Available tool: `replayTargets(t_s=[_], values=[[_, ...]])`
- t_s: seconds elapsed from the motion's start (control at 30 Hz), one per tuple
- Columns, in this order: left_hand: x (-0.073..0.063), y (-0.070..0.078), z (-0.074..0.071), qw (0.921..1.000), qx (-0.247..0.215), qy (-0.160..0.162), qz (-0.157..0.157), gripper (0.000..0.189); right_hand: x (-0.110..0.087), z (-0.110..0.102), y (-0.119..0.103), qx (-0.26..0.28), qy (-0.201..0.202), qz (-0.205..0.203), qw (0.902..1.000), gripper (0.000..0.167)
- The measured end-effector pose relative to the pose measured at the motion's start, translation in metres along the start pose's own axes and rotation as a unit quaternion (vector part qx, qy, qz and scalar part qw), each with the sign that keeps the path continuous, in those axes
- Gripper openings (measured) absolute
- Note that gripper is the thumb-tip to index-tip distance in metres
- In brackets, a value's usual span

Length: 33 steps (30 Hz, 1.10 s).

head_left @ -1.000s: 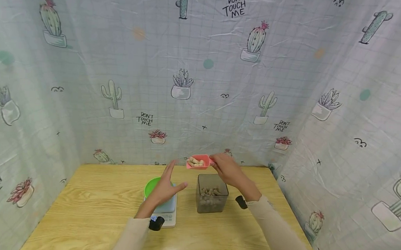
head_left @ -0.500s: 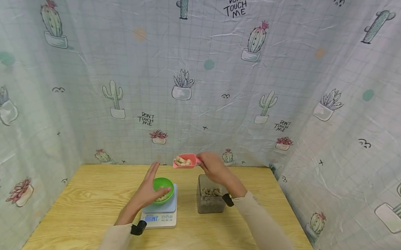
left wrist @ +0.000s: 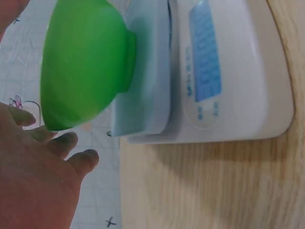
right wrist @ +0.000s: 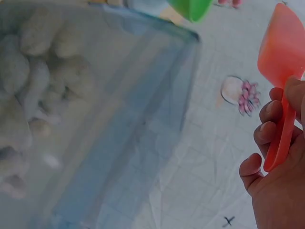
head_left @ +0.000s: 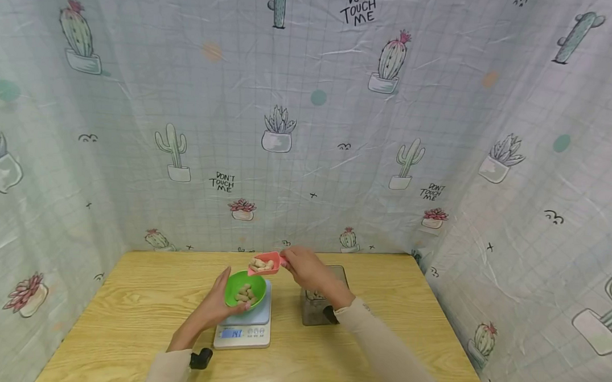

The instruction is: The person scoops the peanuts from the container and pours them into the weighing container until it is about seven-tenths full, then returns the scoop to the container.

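Observation:
My right hand grips the handle of a pink scoop, fingers and thumb wrapped round it. Peanuts lie in the scoop, which hangs over the far right rim of a green bowl. More peanuts sit inside the bowl, on the platform of a kitchen scale. Spread around the bowl's left side is my left hand, its thumb by the near rim. In the left wrist view its fingers look loosely extended by the bowl; I cannot tell whether they touch it.
A clear grey bin of peanuts stands right of the scale, partly behind my right forearm. Everything is on a wooden table. A cactus-print curtain rises behind it and at both sides.
My right hand has carried the loaded scoop left and down from above the bin to the bowl. My left hand has shifted left and down, to the bowl's side.

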<state>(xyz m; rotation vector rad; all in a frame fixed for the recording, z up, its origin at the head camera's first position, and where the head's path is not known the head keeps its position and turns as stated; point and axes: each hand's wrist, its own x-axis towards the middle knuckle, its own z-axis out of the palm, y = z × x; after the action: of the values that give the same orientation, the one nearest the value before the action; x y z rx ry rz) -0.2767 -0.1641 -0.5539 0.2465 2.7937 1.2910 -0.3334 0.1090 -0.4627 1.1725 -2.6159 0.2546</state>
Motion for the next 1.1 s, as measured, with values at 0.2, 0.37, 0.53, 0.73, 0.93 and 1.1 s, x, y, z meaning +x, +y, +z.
replayTargets(t_s=[0.2,0.37,0.53,0.73,0.93,1.1], values=[[0.001,-0.009,0.003,0.9995,-0.030,-0.011,-0.002,0.122,0.001,0.014,-0.008,-0.028,-0.044,0.025,0.9983,0.018],[-0.001,-0.014,0.005,0.9992,-0.036,-0.017,-0.001,0.121,0.002,0.026,-0.012,-0.059,-0.066,0.029,0.9956,0.020],[-0.001,-0.017,0.005,0.9991,-0.034,-0.024,-0.007,0.119,0.003,0.030,-0.016,-0.071,-0.083,0.028,0.9936,0.021],[-0.001,-0.018,0.005,0.9991,-0.035,-0.022,-0.010,0.119,0.008,0.030,-0.021,-0.115,-0.108,0.010,0.9875,0.021],[-0.002,-0.018,0.007,0.9993,-0.032,-0.020,-0.007,0.119,0.016,0.025,-0.031,-0.192,-0.118,-0.024,0.9739,0.023],[-0.001,-0.019,0.008,0.9993,-0.032,-0.017,-0.005,0.118,0.024,0.017,-0.039,-0.275,-0.116,-0.060,0.9525,0.025]])
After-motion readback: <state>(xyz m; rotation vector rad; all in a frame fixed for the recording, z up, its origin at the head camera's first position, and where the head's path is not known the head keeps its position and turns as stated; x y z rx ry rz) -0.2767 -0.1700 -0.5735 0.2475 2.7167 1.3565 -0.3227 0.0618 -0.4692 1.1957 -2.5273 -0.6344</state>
